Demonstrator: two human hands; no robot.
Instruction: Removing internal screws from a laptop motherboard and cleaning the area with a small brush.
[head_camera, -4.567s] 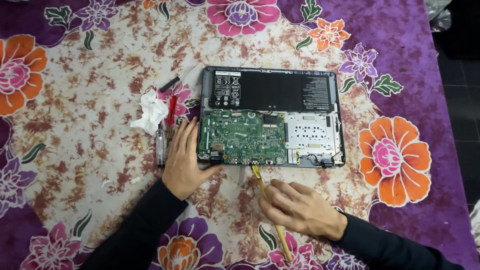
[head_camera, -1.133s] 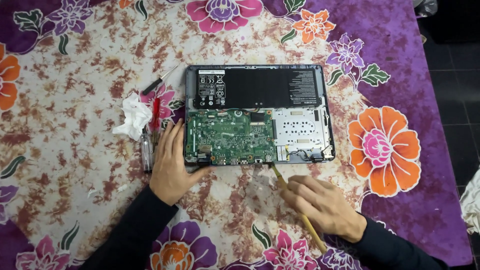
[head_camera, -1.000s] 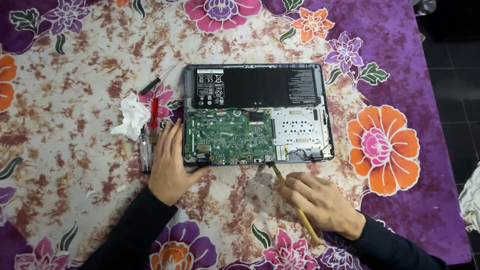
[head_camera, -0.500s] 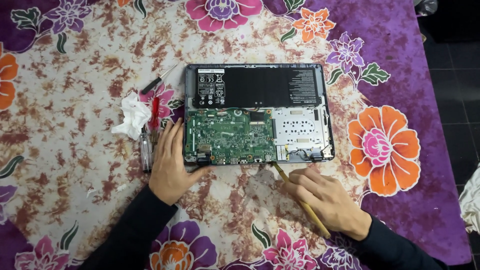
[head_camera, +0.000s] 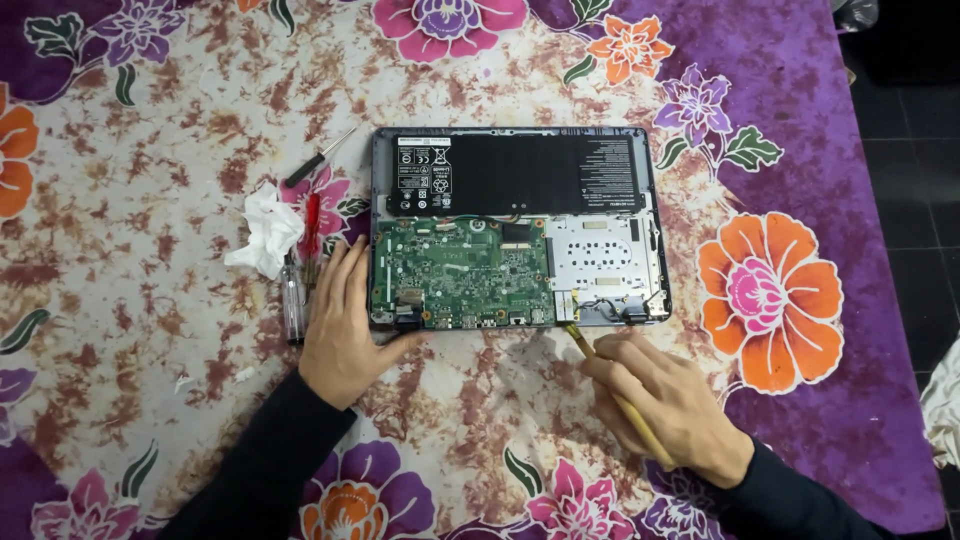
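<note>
Floral purple cloth (head_camera: 800, 120) carries an opened laptop (head_camera: 515, 228), steadied at its near-left corner by the flat, spread left hand (head_camera: 345, 325) so the right hand (head_camera: 660, 405), closed around a yellow-handled tool (head_camera: 612, 388), can work the near edge.

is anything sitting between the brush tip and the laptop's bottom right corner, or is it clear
Nothing visible blocks it. The right hand holds the yellow-handled brush with its tip already at the open laptop's near edge by the hinge. The left hand rests at the other corner.
</note>
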